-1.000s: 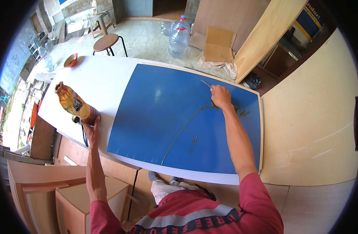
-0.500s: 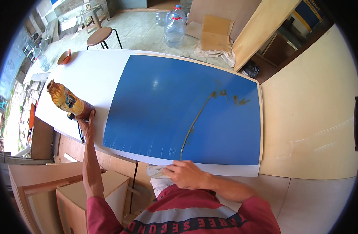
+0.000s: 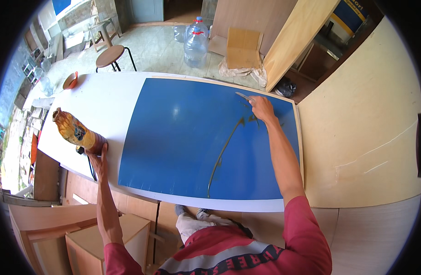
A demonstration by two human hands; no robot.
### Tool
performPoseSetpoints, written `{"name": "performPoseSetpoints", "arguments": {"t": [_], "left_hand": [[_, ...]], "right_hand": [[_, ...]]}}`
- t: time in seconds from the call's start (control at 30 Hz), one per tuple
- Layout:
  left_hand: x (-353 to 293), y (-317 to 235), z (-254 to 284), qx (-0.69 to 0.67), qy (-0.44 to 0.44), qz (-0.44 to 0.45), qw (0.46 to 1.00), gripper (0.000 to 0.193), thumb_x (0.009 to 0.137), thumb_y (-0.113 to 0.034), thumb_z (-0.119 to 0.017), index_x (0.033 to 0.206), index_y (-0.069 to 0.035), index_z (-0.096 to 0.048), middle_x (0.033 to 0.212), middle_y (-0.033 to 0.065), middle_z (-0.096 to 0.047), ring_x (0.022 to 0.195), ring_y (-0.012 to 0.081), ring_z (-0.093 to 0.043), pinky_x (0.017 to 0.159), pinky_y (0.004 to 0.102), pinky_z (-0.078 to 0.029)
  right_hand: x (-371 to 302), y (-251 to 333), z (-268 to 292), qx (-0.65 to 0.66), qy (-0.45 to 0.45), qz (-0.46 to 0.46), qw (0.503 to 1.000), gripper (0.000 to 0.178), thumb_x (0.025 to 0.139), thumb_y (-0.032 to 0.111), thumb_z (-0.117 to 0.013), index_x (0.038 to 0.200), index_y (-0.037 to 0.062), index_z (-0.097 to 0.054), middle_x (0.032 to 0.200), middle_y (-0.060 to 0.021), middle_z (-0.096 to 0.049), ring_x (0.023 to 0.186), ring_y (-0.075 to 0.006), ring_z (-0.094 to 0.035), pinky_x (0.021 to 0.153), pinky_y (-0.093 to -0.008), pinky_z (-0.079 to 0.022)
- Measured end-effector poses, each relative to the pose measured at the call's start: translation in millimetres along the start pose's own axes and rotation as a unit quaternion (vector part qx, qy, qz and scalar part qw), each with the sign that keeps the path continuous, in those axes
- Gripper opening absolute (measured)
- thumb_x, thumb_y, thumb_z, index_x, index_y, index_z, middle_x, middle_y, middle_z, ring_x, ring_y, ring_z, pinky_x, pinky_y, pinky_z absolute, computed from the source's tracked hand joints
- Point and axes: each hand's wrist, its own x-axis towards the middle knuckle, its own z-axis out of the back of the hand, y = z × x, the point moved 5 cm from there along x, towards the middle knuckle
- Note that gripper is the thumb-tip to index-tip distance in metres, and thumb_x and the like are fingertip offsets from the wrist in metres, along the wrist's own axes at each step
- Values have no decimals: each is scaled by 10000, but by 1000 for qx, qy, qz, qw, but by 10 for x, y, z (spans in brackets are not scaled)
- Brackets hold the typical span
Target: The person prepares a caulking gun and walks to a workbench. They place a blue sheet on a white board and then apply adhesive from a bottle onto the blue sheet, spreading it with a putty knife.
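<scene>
My left hand [image 3: 98, 158] grips the lower end of a plastic bottle [image 3: 77, 132] stained with amber glue; its open neck points to the upper left. My right hand [image 3: 262, 108] holds a thin flat scraper [image 3: 244, 96] over the far right part of a blue sheet [image 3: 183, 137]. A string of brownish glue [image 3: 224, 153] runs across the sheet from its near edge toward the far right, with smears at the far end. Part of the smears hides behind my right hand and forearm.
Under the sheet lies a white table [image 3: 112, 98]. A small orange bowl [image 3: 71, 81] sits at its far left, and a dark cord [image 3: 92, 167] near the bottle. Beyond stand a stool [image 3: 110, 56] and large water bottles [image 3: 195, 48]. A pale board [image 3: 357, 123] flanks the right side.
My right hand has swung with the scraper from the sheet's near edge by my body to its far right. The left hand stays on the bottle. The whole view has shifted slightly.
</scene>
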Motion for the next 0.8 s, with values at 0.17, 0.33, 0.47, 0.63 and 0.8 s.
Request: {"name": "performPoseSetpoints", "arguments": {"t": [0.17, 0.33, 0.47, 0.63, 0.8], "left_hand": [[-23, -133, -53, -7, 25, 22, 999, 1008, 870, -470, -756, 1547, 12, -187, 1511, 276, -345, 1386, 396, -392, 1168, 475, -314], [6, 77, 18, 20, -2, 10, 1000, 1066, 833, -488, -783, 1553, 2, -168, 1524, 283, -334, 1403, 422, -376, 1174, 500, -318], [4, 120, -23, 11, 6, 12, 1000, 1076, 831, -499, -783, 1557, -1, -164, 1527, 283, -330, 1400, 428, -377, 1175, 502, -316], [17, 88, -9, 1, 4, 12, 1000, 1068, 832, -485, -788, 1547, 26, -181, 1521, 289, -335, 1399, 416, -383, 1170, 494, -326], [27, 128, -7, 6, -3, 7, 1000, 1081, 818, -492, -795, 1543, 15, -174, 1524, 305, -332, 1386, 440, -397, 1164, 505, -331]], "right_hand": [[-488, 294, -199, -11, 8, 91, 996, 242, 927, 133, -605, 1125, 126, -743, 1068, -156, -723, 978, -376, -654, 859, -486, -528], [-2221, 1209, -322, 12, 41, 280, 959, 380, 812, 37, -614, 1178, 87, -703, 1188, -99, -695, 1034, -319, -643, 947, -440, -521], [-3340, 1552, -141, 71, 124, 305, 942, 414, 756, -3, -615, 1155, 35, -720, 1182, -120, -710, 1067, -289, -658, 935, -417, -541], [-2943, 1233, 501, 147, 65, 281, 946, 439, 707, -48, -672, 1120, 78, -748, 1117, -102, -742, 938, -308, -677, 827, -412, -568], [-1394, 372, 818, 39, -99, 123, 987, 343, 831, -33, -605, 1109, 96, -759, 1102, -127, -739, 933, -343, -671, 820, -442, -558]]}}
